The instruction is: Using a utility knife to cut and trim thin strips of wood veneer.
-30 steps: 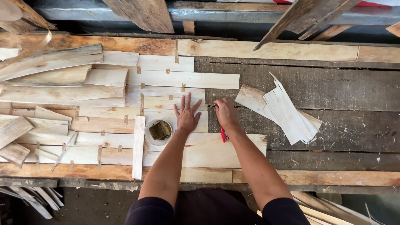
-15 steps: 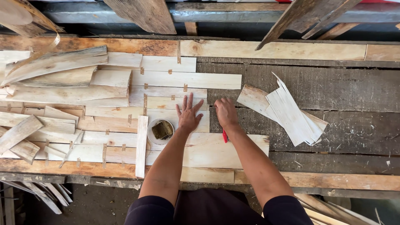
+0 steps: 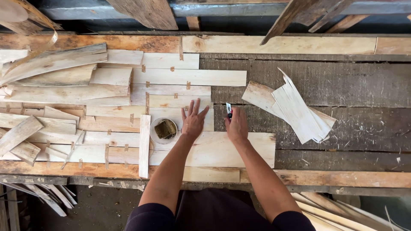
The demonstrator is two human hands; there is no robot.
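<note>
While both forearms reach out from the bench's near edge, the left hand (image 3: pixel 193 122) lies flat, fingers spread, pressing down on the wide veneer sheet (image 3: pixel 222 149) that lies nearest the person. Right hand (image 3: pixel 236 126) is curled shut around a small cutter (image 3: pixel 228 109), blade tip poking out past the sheet's far edge; looks like a utility knife, too small to be sure. Just left of the left hand: a round white dish (image 3: pixel 163 130) holding a brown lump, beside an upright narrow strip (image 3: pixel 144 145). Farther left and beyond, taped veneer strips (image 3: pixel 171 77) overlap in rows. Right, well apart: loose veneer pile (image 3: pixel 295 109) on the dark workbench (image 3: pixel 342 81).
</note>
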